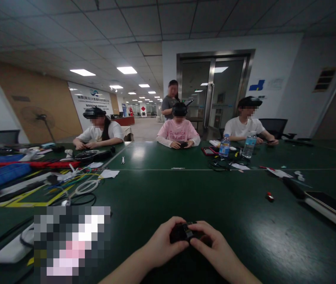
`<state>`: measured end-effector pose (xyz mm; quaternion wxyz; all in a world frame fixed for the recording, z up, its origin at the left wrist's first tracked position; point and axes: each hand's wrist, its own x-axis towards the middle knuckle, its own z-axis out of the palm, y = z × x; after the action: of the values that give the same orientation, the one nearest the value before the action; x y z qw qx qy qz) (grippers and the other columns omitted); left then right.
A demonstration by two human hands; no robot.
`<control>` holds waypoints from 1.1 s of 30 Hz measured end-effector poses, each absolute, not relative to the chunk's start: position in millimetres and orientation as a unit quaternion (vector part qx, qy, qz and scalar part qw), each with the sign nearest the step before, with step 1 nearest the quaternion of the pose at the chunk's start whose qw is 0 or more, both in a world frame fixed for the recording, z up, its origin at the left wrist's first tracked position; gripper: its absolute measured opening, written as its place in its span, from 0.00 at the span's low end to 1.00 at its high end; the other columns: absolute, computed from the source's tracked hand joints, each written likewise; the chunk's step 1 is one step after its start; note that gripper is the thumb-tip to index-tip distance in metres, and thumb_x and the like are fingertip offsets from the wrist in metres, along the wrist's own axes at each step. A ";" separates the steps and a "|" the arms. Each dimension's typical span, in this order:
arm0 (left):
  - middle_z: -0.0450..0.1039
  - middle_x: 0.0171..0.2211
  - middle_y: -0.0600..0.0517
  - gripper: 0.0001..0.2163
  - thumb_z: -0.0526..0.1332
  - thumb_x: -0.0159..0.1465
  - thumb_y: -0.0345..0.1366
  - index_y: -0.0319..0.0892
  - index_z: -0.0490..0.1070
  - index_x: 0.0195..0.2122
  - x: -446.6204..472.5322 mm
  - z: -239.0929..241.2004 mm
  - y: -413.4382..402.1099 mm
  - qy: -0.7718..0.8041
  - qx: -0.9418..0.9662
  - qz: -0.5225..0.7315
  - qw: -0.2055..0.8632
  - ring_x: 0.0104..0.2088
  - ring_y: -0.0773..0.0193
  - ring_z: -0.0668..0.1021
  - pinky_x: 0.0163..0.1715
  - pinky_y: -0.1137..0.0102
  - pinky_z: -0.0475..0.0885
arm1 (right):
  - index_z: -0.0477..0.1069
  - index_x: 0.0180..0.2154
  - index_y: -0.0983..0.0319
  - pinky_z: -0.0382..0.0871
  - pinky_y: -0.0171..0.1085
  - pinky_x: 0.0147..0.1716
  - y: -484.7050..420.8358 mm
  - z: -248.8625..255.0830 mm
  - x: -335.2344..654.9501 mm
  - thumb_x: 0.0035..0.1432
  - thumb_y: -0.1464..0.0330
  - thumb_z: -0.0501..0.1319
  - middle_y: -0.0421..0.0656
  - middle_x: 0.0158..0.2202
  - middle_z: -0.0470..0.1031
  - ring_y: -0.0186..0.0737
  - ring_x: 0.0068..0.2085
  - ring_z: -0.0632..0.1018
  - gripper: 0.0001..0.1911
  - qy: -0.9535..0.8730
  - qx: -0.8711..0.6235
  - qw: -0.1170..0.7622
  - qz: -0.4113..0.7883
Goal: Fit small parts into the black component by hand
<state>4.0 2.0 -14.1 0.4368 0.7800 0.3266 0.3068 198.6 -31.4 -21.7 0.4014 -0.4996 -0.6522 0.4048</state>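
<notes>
Low in the head view, both my hands meet over the dark green table point(185, 189). My left hand point(163, 244) and my right hand point(212, 246) are closed with fingers pinched round one small black object point(182, 232), held just above the tabletop. What the object is cannot be made out.
Three seated people and one standing person are across the table. Two water bottles point(224, 145) and black cables point(221, 162) lie at the far right. Cables, wires and blue trays point(2, 175) crowd the left. A small red part point(269, 196) and a long black-and-white tool point(316, 201) lie right.
</notes>
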 end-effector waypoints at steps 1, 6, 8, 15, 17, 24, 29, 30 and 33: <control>0.71 0.43 0.49 0.18 0.64 0.56 0.30 0.43 0.64 0.48 3.9 -13.3 1.5 0.325 0.780 0.305 0.439 0.43 0.59 0.74 0.45 0.65 0.68 | 0.75 0.42 0.54 0.70 0.39 0.37 -31.1 -22.0 198.8 0.52 0.66 0.62 0.42 0.44 0.72 0.42 0.38 0.75 0.13 -0.653 -0.500 0.398 0.406; 0.71 0.46 0.49 0.20 0.63 0.56 0.29 0.44 0.63 0.50 3.6 -10.8 -0.4 0.322 0.778 0.308 0.444 0.46 0.58 0.73 0.48 0.64 0.68 | 0.74 0.41 0.55 0.70 0.40 0.39 -31.2 -20.3 198.6 0.53 0.66 0.61 0.42 0.44 0.72 0.44 0.42 0.75 0.12 -0.658 -0.496 0.392 0.409; 0.71 0.46 0.49 0.20 0.62 0.56 0.29 0.44 0.63 0.50 3.7 -10.5 -0.7 0.319 0.778 0.308 0.445 0.46 0.57 0.74 0.48 0.63 0.67 | 0.74 0.40 0.56 0.70 0.39 0.38 -31.9 -18.2 197.9 0.53 0.66 0.61 0.42 0.44 0.72 0.44 0.40 0.75 0.11 -0.658 -0.497 0.391 0.408; 0.72 0.44 0.49 0.19 0.62 0.56 0.29 0.43 0.64 0.49 4.7 -7.9 -1.4 0.320 0.778 0.303 0.447 0.44 0.58 0.75 0.46 0.65 0.69 | 0.74 0.40 0.54 0.69 0.39 0.39 -32.9 -15.9 198.8 0.53 0.67 0.61 0.42 0.47 0.71 0.44 0.43 0.75 0.10 -0.656 -0.494 0.401 0.406; 0.72 0.43 0.50 0.19 0.62 0.55 0.29 0.43 0.65 0.49 5.2 -7.0 -1.6 0.327 0.779 0.301 0.442 0.43 0.59 0.74 0.45 0.65 0.69 | 0.74 0.39 0.54 0.69 0.39 0.39 -32.5 -15.8 200.5 0.53 0.66 0.61 0.43 0.49 0.70 0.45 0.44 0.75 0.10 -0.653 -0.494 0.407 0.405; 0.72 0.43 0.50 0.19 0.62 0.55 0.29 0.43 0.65 0.49 5.5 -6.6 -1.8 0.348 0.780 0.285 0.436 0.42 0.60 0.74 0.44 0.66 0.69 | 0.75 0.39 0.55 0.65 0.46 0.48 -30.8 -7.0 209.5 0.52 0.65 0.62 0.44 0.48 0.73 0.50 0.51 0.72 0.10 -0.637 -0.497 0.448 0.382; 0.72 0.43 0.51 0.19 0.62 0.55 0.28 0.43 0.65 0.48 4.8 -6.6 -2.3 0.345 0.777 0.292 0.438 0.43 0.60 0.75 0.45 0.66 0.69 | 0.73 0.40 0.57 0.66 0.46 0.47 -27.7 -4.2 217.1 0.54 0.64 0.61 0.43 0.40 0.77 0.46 0.42 0.76 0.11 -0.614 -0.501 0.468 0.391; 0.72 0.43 0.51 0.19 0.62 0.55 0.28 0.43 0.65 0.48 4.8 -6.5 -2.4 0.341 0.777 0.292 0.442 0.43 0.60 0.75 0.45 0.66 0.69 | 0.73 0.40 0.57 0.67 0.46 0.46 -27.1 -4.1 218.6 0.53 0.64 0.61 0.44 0.41 0.77 0.46 0.42 0.76 0.11 -0.608 -0.501 0.476 0.391; 0.72 0.44 0.50 0.19 0.62 0.55 0.28 0.43 0.64 0.49 4.6 -6.4 -2.5 0.340 0.774 0.288 0.450 0.44 0.59 0.74 0.46 0.65 0.68 | 0.72 0.42 0.58 0.68 0.45 0.46 -26.1 -2.2 222.6 0.52 0.62 0.63 0.45 0.42 0.76 0.46 0.43 0.76 0.15 -0.584 -0.499 0.504 0.394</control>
<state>4.6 -2.5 -6.4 0.4498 0.7739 0.3400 0.2883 222.6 -26.1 -2.2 0.5043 -0.4992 -0.5844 0.3937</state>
